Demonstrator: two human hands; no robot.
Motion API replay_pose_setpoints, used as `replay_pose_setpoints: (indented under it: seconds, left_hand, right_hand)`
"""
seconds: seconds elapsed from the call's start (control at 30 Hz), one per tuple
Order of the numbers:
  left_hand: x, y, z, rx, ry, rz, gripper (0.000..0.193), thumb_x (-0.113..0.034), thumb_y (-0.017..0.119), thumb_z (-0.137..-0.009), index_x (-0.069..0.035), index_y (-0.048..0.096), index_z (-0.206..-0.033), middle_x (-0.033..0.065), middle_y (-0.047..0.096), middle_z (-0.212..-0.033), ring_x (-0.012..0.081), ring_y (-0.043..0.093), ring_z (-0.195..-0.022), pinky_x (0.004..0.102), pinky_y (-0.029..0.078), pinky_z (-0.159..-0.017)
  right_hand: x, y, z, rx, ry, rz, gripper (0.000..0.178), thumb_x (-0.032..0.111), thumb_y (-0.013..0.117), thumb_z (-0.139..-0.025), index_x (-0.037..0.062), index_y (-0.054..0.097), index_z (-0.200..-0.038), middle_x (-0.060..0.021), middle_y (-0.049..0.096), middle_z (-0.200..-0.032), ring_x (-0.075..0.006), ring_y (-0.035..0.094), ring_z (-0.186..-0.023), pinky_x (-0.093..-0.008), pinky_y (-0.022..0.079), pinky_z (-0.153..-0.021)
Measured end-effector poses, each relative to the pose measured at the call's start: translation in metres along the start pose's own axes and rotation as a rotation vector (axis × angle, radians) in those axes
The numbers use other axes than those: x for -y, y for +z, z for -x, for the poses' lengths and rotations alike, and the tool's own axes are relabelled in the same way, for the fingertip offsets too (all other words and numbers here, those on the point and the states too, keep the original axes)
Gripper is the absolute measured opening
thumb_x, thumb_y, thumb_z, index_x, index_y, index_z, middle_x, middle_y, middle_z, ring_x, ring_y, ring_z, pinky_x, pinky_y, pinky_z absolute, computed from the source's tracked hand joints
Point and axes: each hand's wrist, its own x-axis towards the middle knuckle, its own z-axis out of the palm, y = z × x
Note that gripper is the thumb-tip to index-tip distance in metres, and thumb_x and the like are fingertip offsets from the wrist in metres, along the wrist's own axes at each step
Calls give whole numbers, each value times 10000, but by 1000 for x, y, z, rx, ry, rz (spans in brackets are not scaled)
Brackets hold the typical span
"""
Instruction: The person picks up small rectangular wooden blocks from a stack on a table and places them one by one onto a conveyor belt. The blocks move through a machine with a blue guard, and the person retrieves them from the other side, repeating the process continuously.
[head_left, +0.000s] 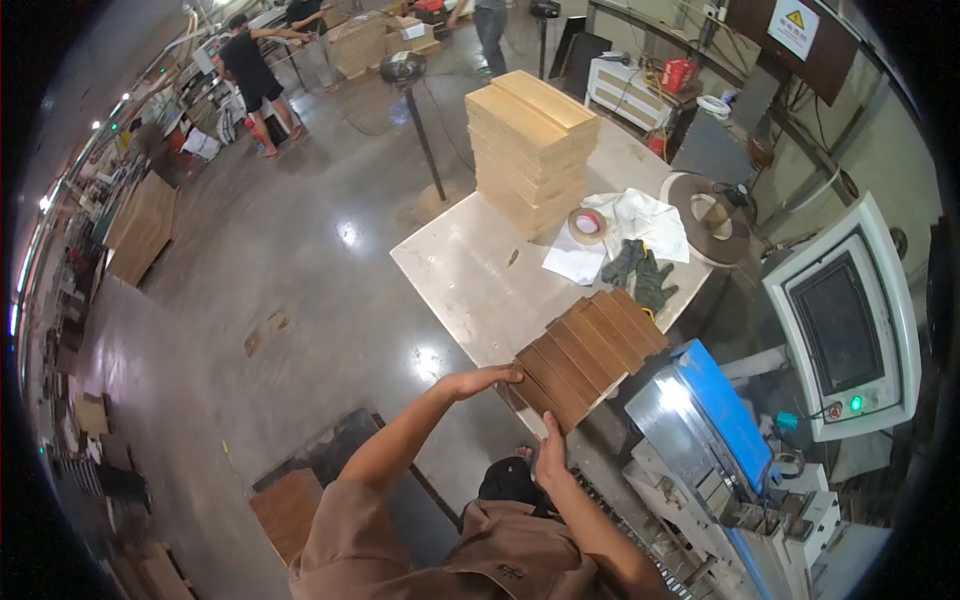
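Holding the near corner of the fanned brown boards point(592, 352), the left hand point(482, 381) pinches an edge; the right hand point(550, 456) touches the lower edge, its grip partly hidden, so I cannot tell how firm. The boards overlap right of centre on the pale counter point(450, 262). Judging by looks, they're stiff, light singly, prone to slide; opposite edges suit gripping. Beyond, upper centre, rises a pale board stack point(530, 155).

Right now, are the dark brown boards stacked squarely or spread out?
Spread out: the dark brown boards overlap like steps, a strip of each showing.
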Motion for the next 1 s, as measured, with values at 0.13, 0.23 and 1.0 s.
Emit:
replay_pose_setpoints:
  seconds: [0.13,0.23,1.0]
  left_hand:
    - [-12,5,1,-29,-19,-14,952,-621,605,-1019,-2,329,-1688,177,330,-1754,302,239,-1635,415,134,-1331]
    - [10,2,-8,-84,-59,-2,952,-622,587,-1018,-30,302,-1707,163,295,-1774,322,218,-1637,446,85,-1328]
    - [27,265,26,-295,44,305,928,-468,711,-1001,38,318,-1673,184,496,-1603,299,440,-1492,416,290,-1263]
  right_hand:
    - [-9,-10,-8,4,-46,-13,714,641,741,-943,149,599,-1441,-55,606,-1301,-200,595,-1062,-365,542,-736]
    - [12,14,22,15,-123,-10,704,599,754,-952,149,591,-1469,-35,588,-1395,-196,543,-1227,-372,503,-933]
    - [94,-158,194,72,-190,108,1228,487,850,-883,33,78,-1724,-244,312,-1676,-367,299,-1562,-469,271,-1289]
